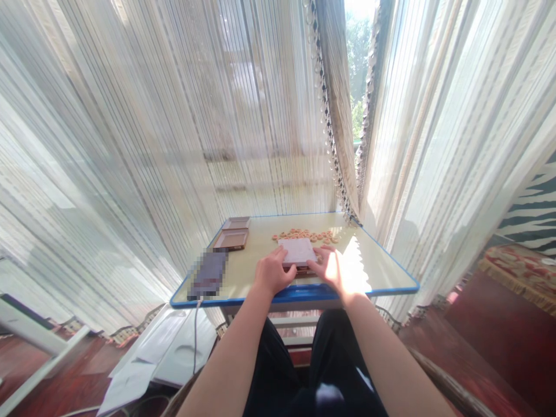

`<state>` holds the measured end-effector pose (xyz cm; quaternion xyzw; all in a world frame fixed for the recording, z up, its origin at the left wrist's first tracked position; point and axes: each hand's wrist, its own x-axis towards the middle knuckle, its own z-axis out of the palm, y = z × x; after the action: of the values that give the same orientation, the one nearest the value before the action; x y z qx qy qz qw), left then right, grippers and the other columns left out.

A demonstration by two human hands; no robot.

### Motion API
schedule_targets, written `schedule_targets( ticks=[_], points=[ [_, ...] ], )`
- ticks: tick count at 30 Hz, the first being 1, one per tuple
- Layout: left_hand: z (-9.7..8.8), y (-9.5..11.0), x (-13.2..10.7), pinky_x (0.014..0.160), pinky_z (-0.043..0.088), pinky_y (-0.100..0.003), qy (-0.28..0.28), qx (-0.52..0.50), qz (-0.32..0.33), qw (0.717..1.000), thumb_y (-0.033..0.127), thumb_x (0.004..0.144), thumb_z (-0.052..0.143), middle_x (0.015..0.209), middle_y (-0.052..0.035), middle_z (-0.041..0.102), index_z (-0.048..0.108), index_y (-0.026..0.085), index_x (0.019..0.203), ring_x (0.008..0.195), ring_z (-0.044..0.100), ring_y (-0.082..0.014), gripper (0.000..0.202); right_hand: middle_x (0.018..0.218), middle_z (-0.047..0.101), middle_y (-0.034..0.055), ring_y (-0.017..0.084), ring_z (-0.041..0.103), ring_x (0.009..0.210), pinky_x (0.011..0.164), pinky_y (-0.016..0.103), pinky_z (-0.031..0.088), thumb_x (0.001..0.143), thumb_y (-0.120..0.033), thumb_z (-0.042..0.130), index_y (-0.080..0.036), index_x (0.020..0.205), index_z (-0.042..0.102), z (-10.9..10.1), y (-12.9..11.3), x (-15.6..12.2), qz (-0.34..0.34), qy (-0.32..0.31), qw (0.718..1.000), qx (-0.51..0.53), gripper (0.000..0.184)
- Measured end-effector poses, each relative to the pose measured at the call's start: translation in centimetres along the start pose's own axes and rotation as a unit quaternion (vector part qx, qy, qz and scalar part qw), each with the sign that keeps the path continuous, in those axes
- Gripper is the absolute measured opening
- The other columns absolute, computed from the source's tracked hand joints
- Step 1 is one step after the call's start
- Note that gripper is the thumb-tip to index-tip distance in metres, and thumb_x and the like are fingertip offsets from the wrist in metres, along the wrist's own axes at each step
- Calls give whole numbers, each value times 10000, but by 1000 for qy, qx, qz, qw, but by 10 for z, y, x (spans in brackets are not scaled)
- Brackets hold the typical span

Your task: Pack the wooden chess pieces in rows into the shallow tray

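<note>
Near the table's front edge lies a shallow box with a pale, flat square lid (297, 252) on top and a brown lower part (304, 271) showing beneath. My left hand (273, 271) grips the lid's left side, its thumb along the front edge. At the right side, my right hand (329, 267) holds the lid with its thumb at the front corner. Whether the lid sits fully down on the lower part is hard to make out. Just behind the box are many small round tan pieces (299, 233), loosely scattered; their markings are too small to read.
Two shallow brown trays (232, 238) sit at the table's back left. In front of them lies a blurred-out flat device (209, 273) with a cable (195, 336) hanging over the edge. The table (382, 269) has a blue rim; curtains (260, 116) hang behind it.
</note>
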<state>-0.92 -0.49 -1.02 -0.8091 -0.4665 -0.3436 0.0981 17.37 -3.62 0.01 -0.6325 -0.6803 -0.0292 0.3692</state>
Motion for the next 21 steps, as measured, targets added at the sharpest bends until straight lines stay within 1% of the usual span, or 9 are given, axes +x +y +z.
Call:
schedule_targets(
  ticks=[2, 6, 11, 16, 18, 21],
  points=[
    [0, 0, 0, 872, 479, -365, 1, 3, 3, 1000, 380, 703, 561, 1189, -80, 592, 603, 207, 1082, 1005, 597, -251, 418, 897, 647, 99, 262, 572, 983, 796, 308, 453, 700, -383, 546, -193, 905, 686, 0, 1, 0, 7, -5, 1000, 4, 313],
    [-2, 1, 0, 863, 484, -360, -4, 11, 5, 1000, 381, 708, 552, 1185, -83, 595, 599, 204, 1084, 1013, 593, -251, 418, 957, 637, 115, 278, 554, 1034, 825, 333, 441, 721, -378, 522, -195, 941, 678, -4, 1, -2, 7, -19, 1000, 19, 326],
    [-1, 2, -1, 860, 487, -380, 1, 9, 5, 1000, 380, 709, 551, 1174, -78, 601, 603, 201, 1077, 1006, 595, -256, 412, 960, 638, 99, 265, 556, 1035, 821, 322, 440, 736, -363, 523, -214, 969, 674, -5, 1, -4, 9, -26, 999, 40, 315],
    [0, 1, 2, 902, 468, -366, 31, -20, 1, 999, 377, 730, 543, 1178, -105, 594, 603, 162, 1085, 1053, 570, -245, 420, 1004, 629, 109, 256, 570, 998, 814, 326, 442, 768, -401, 509, -189, 1047, 651, -7, 0, -3, 15, -18, 997, 68, 379],
    [-1, 0, 4, 924, 457, -360, 44, -41, -1, 998, 373, 752, 526, 1160, -104, 605, 605, 157, 1079, 1064, 564, -233, 400, 1023, 631, 91, 233, 573, 993, 823, 312, 440, 798, -388, 473, -199, 1063, 639, -9, 0, -3, 11, -15, 996, 84, 365],
    [-2, -1, 6, 936, 453, -357, 55, -73, -2, 996, 370, 776, 509, 1125, -86, 626, 605, 178, 1067, 1059, 569, -213, 362, 1049, 634, 75, 210, 559, 1024, 857, 296, 428, 834, -351, 422, -204, 1071, 631, -11, -1, -3, 7, -6, 995, 101, 349]
  ],
)
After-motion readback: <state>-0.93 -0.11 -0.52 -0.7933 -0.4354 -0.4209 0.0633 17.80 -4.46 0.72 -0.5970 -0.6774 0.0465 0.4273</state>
